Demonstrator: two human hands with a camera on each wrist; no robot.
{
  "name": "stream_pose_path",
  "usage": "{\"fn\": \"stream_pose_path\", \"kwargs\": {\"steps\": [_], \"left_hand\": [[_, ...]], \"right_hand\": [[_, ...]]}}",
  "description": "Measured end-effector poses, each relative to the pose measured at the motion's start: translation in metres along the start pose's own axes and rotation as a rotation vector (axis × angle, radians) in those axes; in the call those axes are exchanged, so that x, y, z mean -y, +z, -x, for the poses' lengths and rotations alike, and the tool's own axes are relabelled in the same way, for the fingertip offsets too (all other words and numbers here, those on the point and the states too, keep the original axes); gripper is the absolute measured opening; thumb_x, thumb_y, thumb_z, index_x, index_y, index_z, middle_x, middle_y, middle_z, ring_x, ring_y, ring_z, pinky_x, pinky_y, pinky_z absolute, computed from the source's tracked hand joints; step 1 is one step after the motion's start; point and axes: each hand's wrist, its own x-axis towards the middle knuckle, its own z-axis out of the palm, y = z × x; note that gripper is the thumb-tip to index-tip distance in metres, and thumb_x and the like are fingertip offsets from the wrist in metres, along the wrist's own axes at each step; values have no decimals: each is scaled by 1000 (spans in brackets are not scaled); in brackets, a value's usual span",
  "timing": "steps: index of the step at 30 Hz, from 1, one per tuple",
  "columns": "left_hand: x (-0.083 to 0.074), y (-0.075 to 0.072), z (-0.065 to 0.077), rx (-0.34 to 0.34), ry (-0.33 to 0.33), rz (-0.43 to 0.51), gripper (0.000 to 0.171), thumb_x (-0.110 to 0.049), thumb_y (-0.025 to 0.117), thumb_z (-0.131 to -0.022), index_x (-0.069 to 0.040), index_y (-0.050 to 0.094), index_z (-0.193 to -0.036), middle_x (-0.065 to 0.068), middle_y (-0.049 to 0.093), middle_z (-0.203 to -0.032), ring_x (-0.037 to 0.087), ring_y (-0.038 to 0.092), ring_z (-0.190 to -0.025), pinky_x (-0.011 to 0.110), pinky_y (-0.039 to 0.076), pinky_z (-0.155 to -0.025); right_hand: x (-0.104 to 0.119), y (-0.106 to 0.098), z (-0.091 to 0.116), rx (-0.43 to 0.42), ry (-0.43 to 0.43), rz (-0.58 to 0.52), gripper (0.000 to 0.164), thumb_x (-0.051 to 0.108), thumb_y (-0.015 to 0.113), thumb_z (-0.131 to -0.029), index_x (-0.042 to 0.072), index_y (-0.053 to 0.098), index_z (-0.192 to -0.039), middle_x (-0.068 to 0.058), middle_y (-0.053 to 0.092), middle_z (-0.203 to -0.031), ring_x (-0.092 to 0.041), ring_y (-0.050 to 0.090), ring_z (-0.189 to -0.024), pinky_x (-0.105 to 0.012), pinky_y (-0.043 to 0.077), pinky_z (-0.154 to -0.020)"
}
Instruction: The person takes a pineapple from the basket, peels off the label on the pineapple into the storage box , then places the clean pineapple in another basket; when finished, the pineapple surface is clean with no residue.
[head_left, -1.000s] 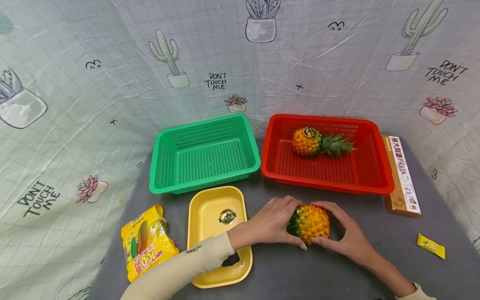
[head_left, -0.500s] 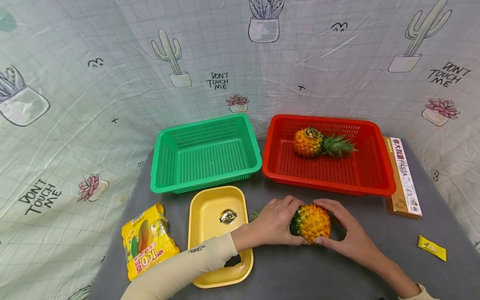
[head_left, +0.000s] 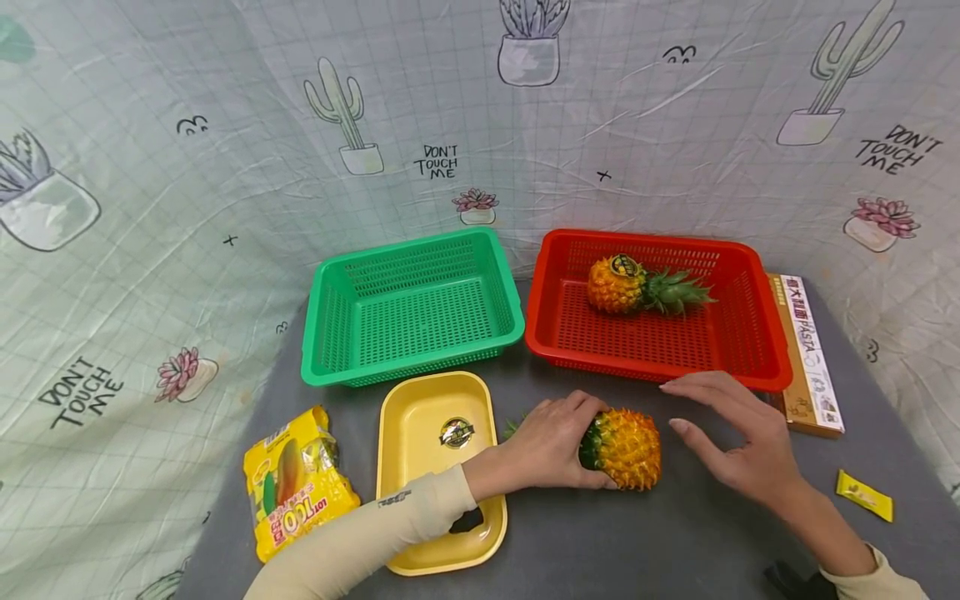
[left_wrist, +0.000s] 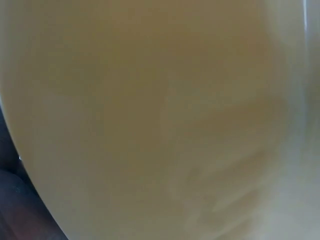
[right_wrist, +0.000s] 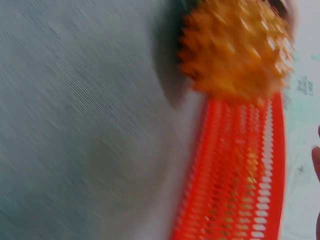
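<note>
With the right hand (head_left: 742,437) just beside it, fingers parted, the pineapple (head_left: 632,448) is gripped only by the left hand (head_left: 555,442) and could be tipped if that one-sided hold is loosened.

Wrinkled cactus-print cloth (head_left: 465,92) behind; dark grey tabletop (head_left: 600,542)

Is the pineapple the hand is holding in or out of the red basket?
Out: that pineapple is in front of the red basket, gripped by the left hand.
</note>
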Motion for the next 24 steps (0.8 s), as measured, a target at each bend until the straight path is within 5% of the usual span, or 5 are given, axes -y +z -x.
{"fn": "stream_pose_path", "kwargs": {"steps": [3, 7, 11, 18, 24], "left_hand": [[0, -1, 1, -5, 1, -7, 88, -66, 86, -77, -15, 57, -141, 0, 60, -128, 13, 63, -109, 32, 51, -87], [0, 0, 1, -8, 3, -15, 87, -65, 87, -77, -14, 56, -141, 1, 59, -127, 13, 63, -107, 33, 51, -86], [-1, 2, 1, -11, 13, -28, 88, -66, 86, -78, -14, 56, -141, 1, 59, -128, 12, 63, -109, 33, 50, -86], [-1, 3, 1, -33, 21, -46, 90, -67, 86, -77, -14, 56, -143, 1, 59, -130, 12, 62, -111, 32, 49, -86], [2, 2, 1, -33, 30, -44, 89, -67, 86, -77, -14, 56, -142, 0, 59, -128, 12, 63, -109, 31, 50, -86]], "right_hand": [[-9, -10, -12, -36, -34, 93, 45, 36, 77, -99, -7, 77, -114, -22, 73, -109, -24, 65, -105, -22, 45, -104], [-32, -20, -9, 44, 62, 292, 58, 54, 70, -99, 3, 77, -123, -14, 73, -116, -25, 64, -106, -15, 39, -104], [-49, -24, 3, 143, 185, 438, 52, 39, 85, -88, 10, 75, -131, -8, 73, -122, -26, 66, -107, -12, 37, -101], [-64, -20, 14, 180, 176, 563, 44, 19, 89, -77, 10, 80, -118, -11, 77, -107, -30, 73, -88, -50, 55, -68], [-71, -17, 16, 152, 106, 577, 33, 23, 84, -81, 10, 81, -111, -10, 78, -102, -27, 73, -77, -40, 52, -54]]}}
